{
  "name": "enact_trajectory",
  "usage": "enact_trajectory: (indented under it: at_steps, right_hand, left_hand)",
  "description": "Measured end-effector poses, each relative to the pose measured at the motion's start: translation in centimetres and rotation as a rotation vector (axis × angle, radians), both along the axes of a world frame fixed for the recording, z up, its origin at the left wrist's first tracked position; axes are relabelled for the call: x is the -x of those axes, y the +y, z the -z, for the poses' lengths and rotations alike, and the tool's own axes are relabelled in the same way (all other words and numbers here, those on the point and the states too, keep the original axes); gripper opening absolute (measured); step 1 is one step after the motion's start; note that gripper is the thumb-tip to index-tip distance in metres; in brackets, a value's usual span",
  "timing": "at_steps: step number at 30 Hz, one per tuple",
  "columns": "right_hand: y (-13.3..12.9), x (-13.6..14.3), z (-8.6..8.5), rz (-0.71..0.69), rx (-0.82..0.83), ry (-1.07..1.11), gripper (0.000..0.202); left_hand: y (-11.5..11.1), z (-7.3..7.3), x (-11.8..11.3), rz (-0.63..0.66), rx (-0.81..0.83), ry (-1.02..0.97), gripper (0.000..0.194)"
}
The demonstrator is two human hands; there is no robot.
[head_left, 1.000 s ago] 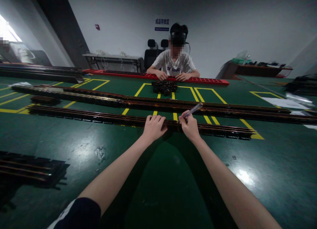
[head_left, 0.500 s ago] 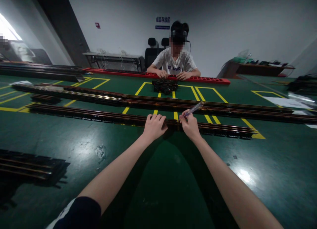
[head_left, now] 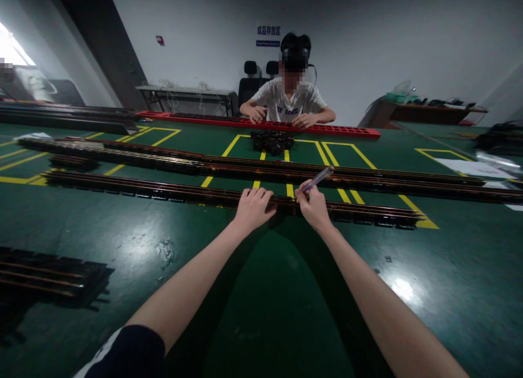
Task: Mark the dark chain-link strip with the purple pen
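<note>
Were the strip point(head_left: 284, 206) to slide beneath a light left grip point(head_left: 254, 209), the tool point(head_left: 321, 177) might skid off its mark; a slack right grip point(head_left: 314, 206) could cause the same. The strip lies across the table point(head_left: 449, 291), under the left grip's bent fingers; whether pinched or merely pressed cannot be told. Clenched around the tilted tool, the right grip sits at the strip, tip contact unclear. Beyond: a longer bundle point(head_left: 245, 169), a dark heap point(head_left: 272, 142), a co-worker's 2 hands point(head_left: 305, 120).

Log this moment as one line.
left hand: on dark strip | right hand: holds pen-like tool at strip | co-worker: behind red rail
</note>
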State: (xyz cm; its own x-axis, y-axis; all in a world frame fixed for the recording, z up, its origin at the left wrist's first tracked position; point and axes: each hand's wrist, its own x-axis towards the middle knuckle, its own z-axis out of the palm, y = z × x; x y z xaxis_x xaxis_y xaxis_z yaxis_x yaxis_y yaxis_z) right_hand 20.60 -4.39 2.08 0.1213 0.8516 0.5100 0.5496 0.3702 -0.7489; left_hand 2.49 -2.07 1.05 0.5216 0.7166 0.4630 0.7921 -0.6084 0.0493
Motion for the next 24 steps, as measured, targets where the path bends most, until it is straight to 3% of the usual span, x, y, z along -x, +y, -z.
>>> enact_trajectory:
  at_steps: [24]
  right_hand:
    - [-0.25,0.31,-0.44,-0.018,-0.011,-0.017,0.022]
  left_hand:
    - [-0.28,-0.01,-0.23,0.026,0.017,0.004,0.041]
